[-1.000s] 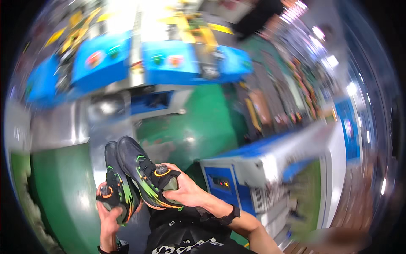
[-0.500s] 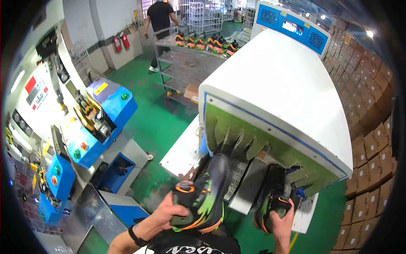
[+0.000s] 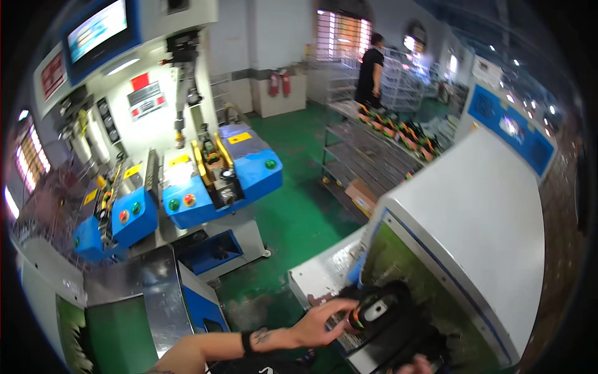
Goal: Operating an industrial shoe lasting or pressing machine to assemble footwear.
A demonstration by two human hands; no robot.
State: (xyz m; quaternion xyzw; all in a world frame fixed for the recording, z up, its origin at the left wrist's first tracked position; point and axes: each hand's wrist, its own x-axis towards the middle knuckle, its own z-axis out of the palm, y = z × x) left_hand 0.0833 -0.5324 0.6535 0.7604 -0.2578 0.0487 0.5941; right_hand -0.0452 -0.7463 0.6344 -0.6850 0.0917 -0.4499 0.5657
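My left hand reaches from the lower left, a dark band on its wrist. Its fingers grip the heel of a black shoe with a white and orange opening. The shoe lies at the fringed green mouth of a big white machine, on its grey feed ledge. Only the knuckles of my right hand show at the bottom edge, under a second dark shoe at the same mouth. Much of that shoe is in shadow.
Two blue press stations with coloured buttons stand to the left on the green floor. A metal rack with several bright shoes runs behind, and a person in black stands at its far end. A steel table is at lower left.
The view has swung left, so the blue stations are now central. Both shoes have gone down to the machine's mouth, and my right hand has dropped almost out of view.
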